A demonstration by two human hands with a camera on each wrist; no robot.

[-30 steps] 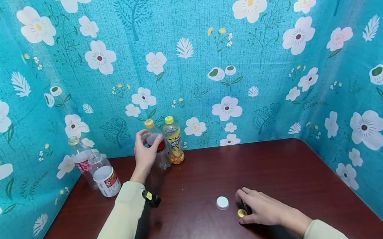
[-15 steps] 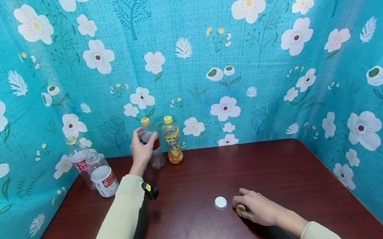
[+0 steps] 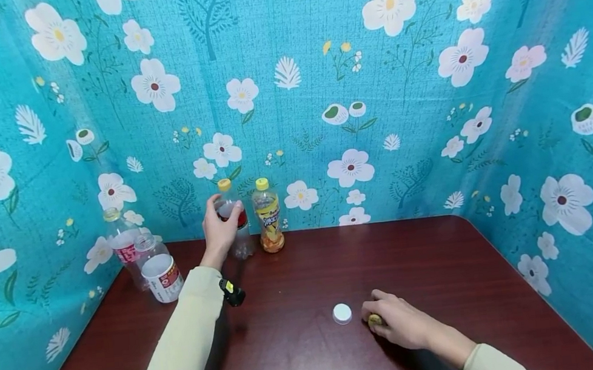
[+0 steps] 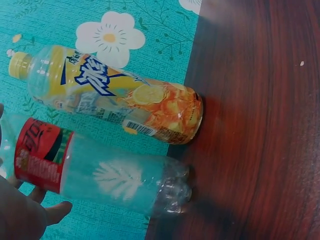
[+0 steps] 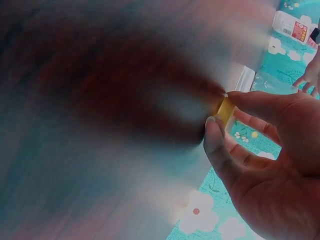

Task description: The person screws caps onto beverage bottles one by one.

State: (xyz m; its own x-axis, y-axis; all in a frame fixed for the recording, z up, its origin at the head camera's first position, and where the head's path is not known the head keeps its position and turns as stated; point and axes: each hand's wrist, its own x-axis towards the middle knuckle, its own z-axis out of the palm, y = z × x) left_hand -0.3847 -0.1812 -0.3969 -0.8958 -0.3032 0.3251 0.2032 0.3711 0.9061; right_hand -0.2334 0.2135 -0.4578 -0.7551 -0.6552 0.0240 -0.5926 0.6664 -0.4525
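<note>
Left hand (image 3: 220, 229), left of centre in the head view, is gripping a clear red-labelled plastic bottle (image 3: 242, 245); at lower right, the right hand (image 3: 402, 322) is pinching a round gold cap (image 3: 375, 320). Left wrist view, lower left: the bottle is standing near a yellow-labelled plastic bottle (image 4: 112, 95). Right wrist view: the cap is showing right of centre.

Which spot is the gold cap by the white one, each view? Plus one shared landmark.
Head: gold cap, lower right of centre, in the right grip.
Left wrist: not in it.
Right wrist: gold cap, right of centre, near mid-height.
Landmark: floral cloth, in all three.
</note>
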